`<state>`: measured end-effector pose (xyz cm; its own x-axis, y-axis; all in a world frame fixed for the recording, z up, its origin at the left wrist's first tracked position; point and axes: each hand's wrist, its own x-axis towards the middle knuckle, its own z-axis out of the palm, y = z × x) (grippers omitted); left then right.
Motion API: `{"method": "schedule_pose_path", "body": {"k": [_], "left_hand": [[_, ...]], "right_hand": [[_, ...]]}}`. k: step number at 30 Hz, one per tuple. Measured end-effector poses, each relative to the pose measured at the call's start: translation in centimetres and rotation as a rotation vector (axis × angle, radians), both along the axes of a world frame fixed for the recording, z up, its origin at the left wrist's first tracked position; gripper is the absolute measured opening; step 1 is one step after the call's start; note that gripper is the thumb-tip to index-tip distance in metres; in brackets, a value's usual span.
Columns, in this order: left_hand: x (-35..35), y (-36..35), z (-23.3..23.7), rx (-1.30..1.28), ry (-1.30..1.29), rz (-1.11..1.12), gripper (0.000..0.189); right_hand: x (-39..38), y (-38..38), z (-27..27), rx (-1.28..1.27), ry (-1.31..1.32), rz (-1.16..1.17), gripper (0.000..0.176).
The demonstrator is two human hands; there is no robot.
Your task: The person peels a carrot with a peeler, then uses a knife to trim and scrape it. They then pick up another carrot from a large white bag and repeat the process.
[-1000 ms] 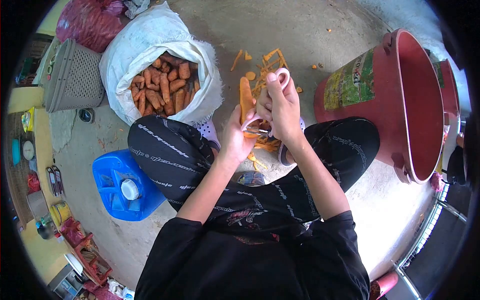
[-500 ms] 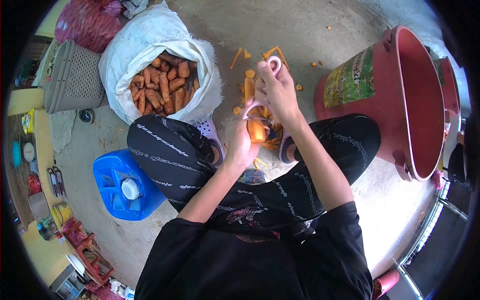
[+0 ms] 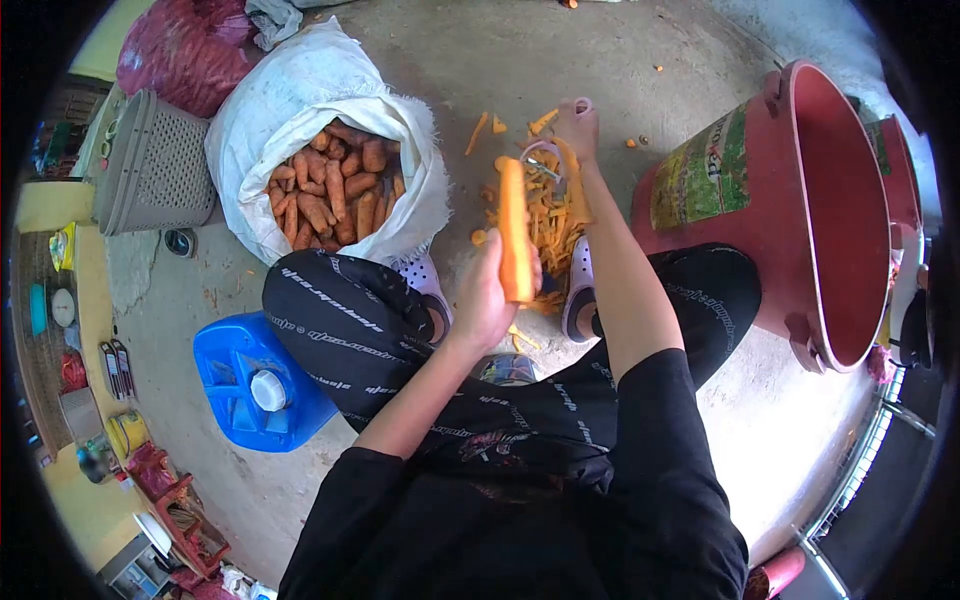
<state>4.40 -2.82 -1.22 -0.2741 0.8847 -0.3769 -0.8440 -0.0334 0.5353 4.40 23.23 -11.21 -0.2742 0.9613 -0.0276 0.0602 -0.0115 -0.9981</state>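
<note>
My left hand [image 3: 487, 308] is wrapped round the lower end of a peeled carrot [image 3: 515, 235], which points away from me, bright orange. Past its far end, my right hand [image 3: 576, 132] grips a pink peeler [image 3: 528, 152] by the handle. A wide strip of peel [image 3: 574, 188] hangs at the peeler's head, beside my right wrist. Below both hands, a heap of carrot peelings [image 3: 545, 222] lies on the floor between my shoes. To the left, unpeeled carrots [image 3: 334, 190] fill an open white sack [image 3: 290, 80].
A big red tub [image 3: 740, 240] lies tilted at my right knee, its mouth facing right. On the left are a blue jerrycan [image 3: 235, 350], a grey basket [image 3: 165, 165] and a red mesh bag [image 3: 185, 50]. Loose peel scraps [image 3: 477, 133] dot the concrete floor.
My right hand has moved forward with the peeler, away from my left hand. The carrot has swung into full view, and a peel strip now hangs by the peeler.
</note>
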Motion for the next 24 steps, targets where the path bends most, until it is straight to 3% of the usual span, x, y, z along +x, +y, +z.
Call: {"method": "schedule_pose_path", "body": {"k": [2, 5, 8, 11, 14, 18, 24], "left_hand": [[-0.8, -0.1, -0.4, -0.025, -0.075, 0.027, 0.044], [-1.1, 0.2, -0.8, -0.113, -0.141, 0.066, 0.042], [-1.9, -0.5, -1.6, -0.005, -0.279, 0.049, 0.040], [-1.7, -0.3, -1.2, -0.048, -0.316, 0.033, 0.036], [-1.5, 0.1, -0.6, -0.028, -0.263, 0.053, 0.034], [-1.5, -0.2, -1.5, 0.017, -0.221, 0.007, 0.031], [-1.4, -0.7, -2.7, 0.142, -0.285, 0.015, 0.031]], "right_hand": [[0.0, 0.5, -0.7, 0.539, -0.425, -0.105, 0.020], [1.7, 0.7, 4.7, 0.517, -0.682, 0.264, 0.021], [2.2, -0.3, 8.7, 0.428, -0.528, 0.270, 0.021], [2.9, -4.8, 13.3, 0.227, -0.145, 0.413, 0.021], [4.1, -10.7, 16.6, -0.162, 0.365, 0.378, 0.022], [4.7, -15.5, 17.0, -0.448, 0.473, 0.265, 0.019], [5.5, -16.7, 16.2, -0.462, 0.532, 0.356, 0.018]]}}
